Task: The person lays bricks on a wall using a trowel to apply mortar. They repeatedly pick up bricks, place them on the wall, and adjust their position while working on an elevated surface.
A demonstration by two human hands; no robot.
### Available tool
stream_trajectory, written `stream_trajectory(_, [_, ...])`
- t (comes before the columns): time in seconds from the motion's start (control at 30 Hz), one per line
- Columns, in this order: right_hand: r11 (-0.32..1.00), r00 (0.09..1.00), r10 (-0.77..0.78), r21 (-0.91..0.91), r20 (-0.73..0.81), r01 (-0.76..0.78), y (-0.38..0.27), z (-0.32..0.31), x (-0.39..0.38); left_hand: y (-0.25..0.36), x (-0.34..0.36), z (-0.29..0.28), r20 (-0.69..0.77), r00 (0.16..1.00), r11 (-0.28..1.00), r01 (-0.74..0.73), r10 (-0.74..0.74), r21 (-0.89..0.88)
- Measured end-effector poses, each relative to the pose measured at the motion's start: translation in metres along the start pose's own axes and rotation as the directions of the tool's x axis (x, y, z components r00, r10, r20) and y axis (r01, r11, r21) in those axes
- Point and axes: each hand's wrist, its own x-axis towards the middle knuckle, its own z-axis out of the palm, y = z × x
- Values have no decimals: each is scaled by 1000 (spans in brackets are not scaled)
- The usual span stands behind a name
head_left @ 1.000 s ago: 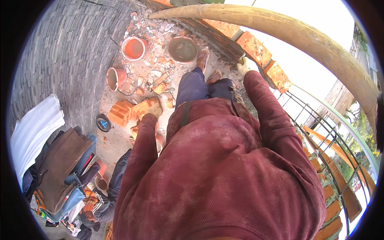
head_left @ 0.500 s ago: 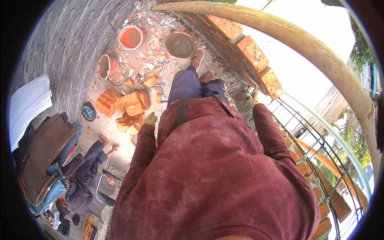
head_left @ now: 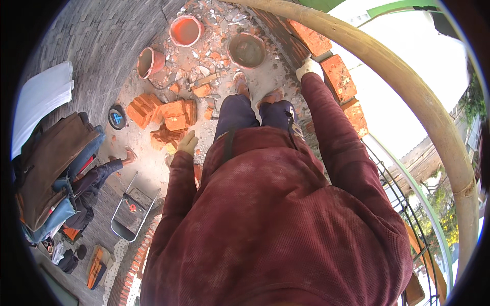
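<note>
My right hand point(head_left: 309, 68), in a pale work glove, reaches forward to the inner side of the low brick wall, by the joint between two orange bricks point(head_left: 339, 77) on its top. Its fingers look closed; what they hold, if anything, is too small to make out. My left hand point(head_left: 188, 143), also gloved, hangs low at my side with its fingers loosely stretched and nothing seen in them. Just beyond it lies a pile of orange bricks point(head_left: 175, 115). A round tub of grey mortar point(head_left: 247, 50) stands on the ground ahead of my feet.
Two orange buckets point(head_left: 187, 30) stand ahead on rubble-strewn ground, near a hammer point(head_left: 205, 80). A thick bamboo pole point(head_left: 408, 76) arches across the right, above steel rebar point(head_left: 395, 186). At left, a person's legs point(head_left: 104, 171) show beside hanging clothes point(head_left: 53, 168) and a metal-framed chair point(head_left: 133, 208).
My right hand has moved forward along the wall, from the near end of the top bricks to a joint farther off. My left hand stays low by the brick pile. The view has shifted slightly.
</note>
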Motion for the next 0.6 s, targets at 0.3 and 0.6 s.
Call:
stream_trajectory(0.3, [960, 926, -210, 112, -314, 256, -7, 7, 0, -21, -37, -16, 55, 976, 977, 212, -212, 9])
stream_trajectory(0.6, [993, 980, 98, 81, -175, -85, 11, 31, -23, 4, 30, -55, 138, 987, 993, 70, -82, 93])
